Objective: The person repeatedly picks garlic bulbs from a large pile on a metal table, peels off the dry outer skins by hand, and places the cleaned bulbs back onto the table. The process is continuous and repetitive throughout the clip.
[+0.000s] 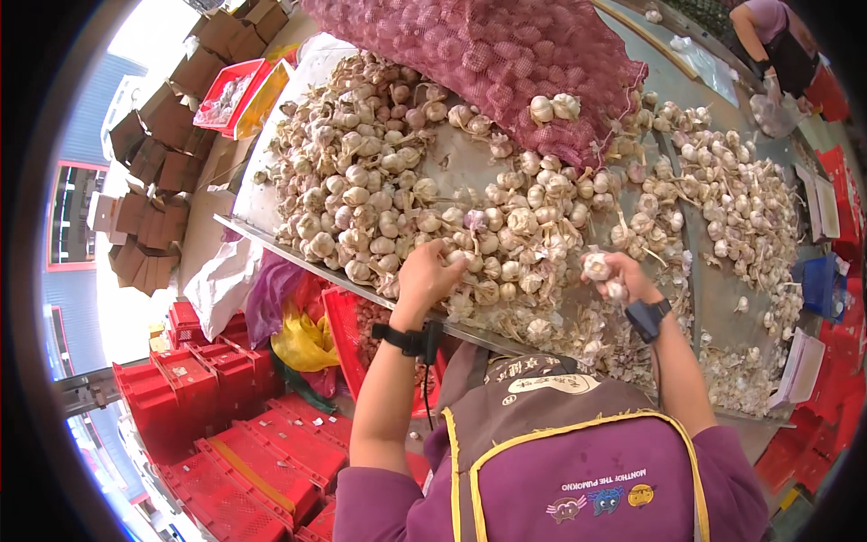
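Note:
Piles of whitish garlic bulbs (348,194), many with dry stems, cover a metal-edged table (442,154) before me. My left hand (429,278) is at the near edge of the pile. Its fingers curl round a garlic bulb (459,259) among the others. To the right, my right hand (629,278) is closed on garlic bulbs (596,266), two of which show at its fingers. Loose skins and trimmed bits (623,348) lie on the table beneath it.
A purple mesh sack (506,68) full of garlic lies across the far side. Red crates (244,452) stand at the lower left, near coloured bags (307,339). Cardboard boxes (158,226) line the left. Another person (777,45) works at the far right, beside a blue bin (824,287).

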The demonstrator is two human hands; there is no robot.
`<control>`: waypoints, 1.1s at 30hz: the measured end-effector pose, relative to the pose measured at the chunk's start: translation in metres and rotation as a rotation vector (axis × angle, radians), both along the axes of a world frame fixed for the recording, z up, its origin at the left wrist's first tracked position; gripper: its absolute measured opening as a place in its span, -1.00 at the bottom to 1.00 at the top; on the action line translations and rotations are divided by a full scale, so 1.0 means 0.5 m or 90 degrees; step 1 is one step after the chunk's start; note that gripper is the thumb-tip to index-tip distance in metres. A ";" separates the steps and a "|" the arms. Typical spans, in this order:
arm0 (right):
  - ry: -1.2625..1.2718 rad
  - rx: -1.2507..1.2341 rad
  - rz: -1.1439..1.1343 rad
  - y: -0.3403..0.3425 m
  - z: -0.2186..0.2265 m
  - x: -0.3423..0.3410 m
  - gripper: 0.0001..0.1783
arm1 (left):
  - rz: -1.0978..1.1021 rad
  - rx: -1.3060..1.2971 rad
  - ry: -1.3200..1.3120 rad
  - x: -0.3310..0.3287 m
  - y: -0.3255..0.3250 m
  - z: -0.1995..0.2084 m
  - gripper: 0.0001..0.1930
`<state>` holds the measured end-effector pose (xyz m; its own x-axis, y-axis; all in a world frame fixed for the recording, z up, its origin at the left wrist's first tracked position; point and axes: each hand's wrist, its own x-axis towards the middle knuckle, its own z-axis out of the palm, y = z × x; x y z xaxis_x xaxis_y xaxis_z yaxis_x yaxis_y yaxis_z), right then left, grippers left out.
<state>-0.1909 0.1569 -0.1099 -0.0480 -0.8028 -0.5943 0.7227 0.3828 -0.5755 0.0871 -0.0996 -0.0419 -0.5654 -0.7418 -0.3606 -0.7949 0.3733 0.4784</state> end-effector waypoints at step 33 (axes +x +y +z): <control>0.367 -0.094 -0.185 -0.248 0.152 -0.002 -0.66 | -0.195 0.038 -0.090 0.038 0.005 -0.064 -0.64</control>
